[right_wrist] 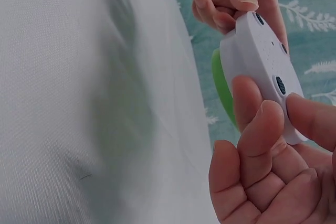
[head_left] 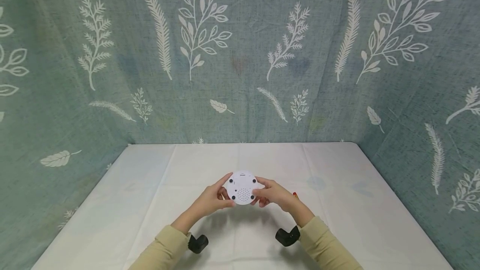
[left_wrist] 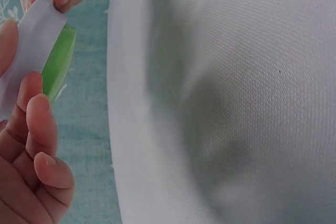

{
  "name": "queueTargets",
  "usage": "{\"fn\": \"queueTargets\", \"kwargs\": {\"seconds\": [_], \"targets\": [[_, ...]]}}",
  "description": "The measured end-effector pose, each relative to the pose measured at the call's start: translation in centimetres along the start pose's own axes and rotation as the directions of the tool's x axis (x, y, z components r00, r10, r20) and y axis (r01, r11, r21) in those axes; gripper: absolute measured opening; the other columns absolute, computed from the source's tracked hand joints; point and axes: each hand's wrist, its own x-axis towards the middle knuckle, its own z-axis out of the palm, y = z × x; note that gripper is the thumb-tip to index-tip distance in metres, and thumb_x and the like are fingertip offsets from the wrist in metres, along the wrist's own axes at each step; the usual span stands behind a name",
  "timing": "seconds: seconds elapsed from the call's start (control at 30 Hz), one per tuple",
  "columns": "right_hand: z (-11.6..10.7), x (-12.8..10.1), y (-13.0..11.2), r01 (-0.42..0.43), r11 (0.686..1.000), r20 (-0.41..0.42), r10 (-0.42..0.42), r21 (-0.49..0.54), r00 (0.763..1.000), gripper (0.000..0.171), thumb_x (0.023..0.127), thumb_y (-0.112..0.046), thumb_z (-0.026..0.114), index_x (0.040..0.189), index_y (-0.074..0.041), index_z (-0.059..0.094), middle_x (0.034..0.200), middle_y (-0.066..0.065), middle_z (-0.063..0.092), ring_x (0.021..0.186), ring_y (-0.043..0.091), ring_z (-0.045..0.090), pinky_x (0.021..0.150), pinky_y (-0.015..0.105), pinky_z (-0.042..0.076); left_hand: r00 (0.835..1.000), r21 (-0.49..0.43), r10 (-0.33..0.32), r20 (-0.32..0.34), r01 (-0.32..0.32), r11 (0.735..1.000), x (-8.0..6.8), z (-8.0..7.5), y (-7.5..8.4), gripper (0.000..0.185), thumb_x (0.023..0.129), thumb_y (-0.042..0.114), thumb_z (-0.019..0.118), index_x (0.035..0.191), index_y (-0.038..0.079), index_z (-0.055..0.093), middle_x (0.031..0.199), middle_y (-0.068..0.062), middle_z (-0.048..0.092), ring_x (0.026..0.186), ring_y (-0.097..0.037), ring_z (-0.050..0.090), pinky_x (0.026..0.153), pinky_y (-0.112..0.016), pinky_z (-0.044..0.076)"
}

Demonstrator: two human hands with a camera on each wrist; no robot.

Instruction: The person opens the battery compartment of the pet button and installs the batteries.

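We see a round, white, plastic-looking device (head_left: 241, 187) held up above the white cloth-covered table (head_left: 150, 203). Its upturned face bears four dark round feet (head_left: 231, 181), a cluster of small holes (head_left: 243, 195) and a slot-like mark near the far edge; a bright green part (left_wrist: 59, 64) shows on the opposite side. Our left hand (head_left: 213, 197) pinches its left edge, our right hand (head_left: 275, 193) its right edge.

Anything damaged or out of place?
No damage or spill shows. Perhaps odd: a small red item lies on the tabletop, peeking out behind the right hand, away from the held white disc.
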Motion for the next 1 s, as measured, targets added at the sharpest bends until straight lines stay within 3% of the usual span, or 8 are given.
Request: {"fn": "queueTargets", "kwargs": {"seconds": [0.2,0.47,0.73,1.0], "targets": [[0.2,0.0,-0.1,-0.012,1.000,0.003,0.012,-0.009,1.000,0.049,0.090,-0.018,0.057,0.135,-0.008,0.042,0.076,0.009,0.068,0.053,0.013,0.051,0.056,0.025,0.045,0.999,0.086,0.022,-0.033,-0.019,0.996,0.0,0.2,-0.3,0.088,0.072,0.026,0.078,0.143,0.010,0.029,0.072,0.002,0.055,0.059,-0.010,0.043,0.053,-0.022,0.037],[0.5,-0.3,-0.5,-0.037,0.999,0.005,0.037,-0.018,0.999,0.049,0.090,-0.016,0.057,0.136,-0.007,0.042,0.073,0.008,0.067,0.051,0.013,0.048,0.053,0.024,0.043,0.990,0.230,0.060,-0.124,-0.030,0.973,-0.1,0.7,0.1,0.087,0.063,0.025,0.083,0.137,0.009,0.041,0.104,-0.004,0.053,0.087,-0.019,0.046,0.071,-0.029,0.040],[0.8,-0.3,-0.6,-0.055,0.998,0.003,0.055,-0.025,0.998,0.049,0.089,-0.015,0.057,0.135,-0.007,0.042,0.072,0.007,0.067,0.051,0.012,0.047,0.053,0.023,0.043,0.991,0.241,0.053,-0.126,-0.022,0.970,-0.1,1.0,0.2,0.090,0.060,0.026,0.085,0.136,0.008,0.040,0.109,-0.004,0.052,0.090,-0.020,0.047,0.073,-0.029,0.041],[1.1,-0.5,-0.8,-0.058,0.998,0.018,0.059,-0.022,0.998,0.047,0.089,-0.015,0.057,0.134,-0.008,0.043,0.071,0.007,0.067,0.051,0.012,0.047,0.053,0.024,0.043,0.987,0.237,0.071,-0.143,-0.036,0.971,-0.1,1.7,0.2,0.103,0.054,0.030,0.088,0.136,0.002,0.034,0.124,-0.012,0.048,0.110,-0.025,0.045,0.090,-0.047,0.040]]}}
